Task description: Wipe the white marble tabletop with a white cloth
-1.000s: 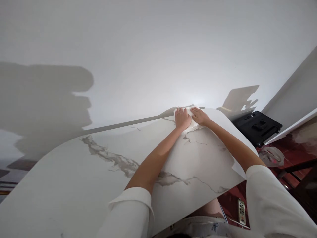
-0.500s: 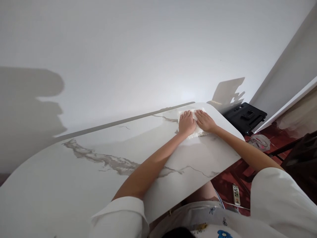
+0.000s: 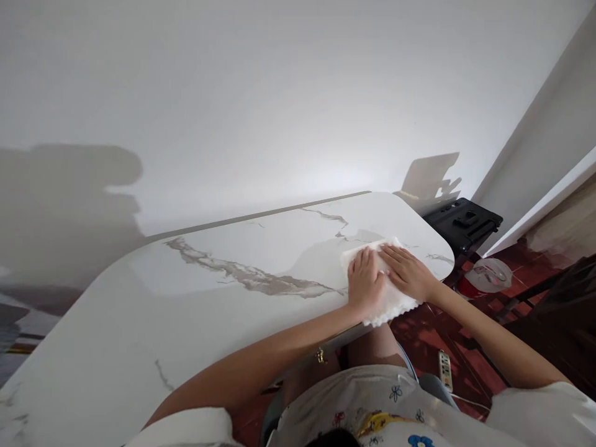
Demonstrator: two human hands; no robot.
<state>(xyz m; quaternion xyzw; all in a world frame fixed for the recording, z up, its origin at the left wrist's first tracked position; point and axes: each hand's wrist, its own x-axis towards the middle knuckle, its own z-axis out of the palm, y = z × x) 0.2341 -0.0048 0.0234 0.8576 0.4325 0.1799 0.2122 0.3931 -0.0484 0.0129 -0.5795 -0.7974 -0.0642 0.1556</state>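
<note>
A white cloth with a scalloped edge [image 3: 395, 304] lies on the white marble-patterned table [image 3: 195, 329], and its near corner hangs over the front edge. My left hand [image 3: 365, 282] presses on the cloth's left part, fingers laid forward and slightly bent. Beside it, my right hand [image 3: 408, 272] rests flat on the cloth's right part with fingers stretched toward the left. The hands are close together at the thumbs. Both palms are hidden from above.
A white wall [image 3: 261, 112] stands behind the table. Off its right end are a black case [image 3: 465, 220] and a clear plastic bag or tub [image 3: 488, 275] on the red floor. A power strip [image 3: 445, 370] lies below, near dark wooden furniture [image 3: 554, 310].
Both hands have slid the cloth from the table's far right part toward me, to the front edge. The camera view has shifted slightly.
</note>
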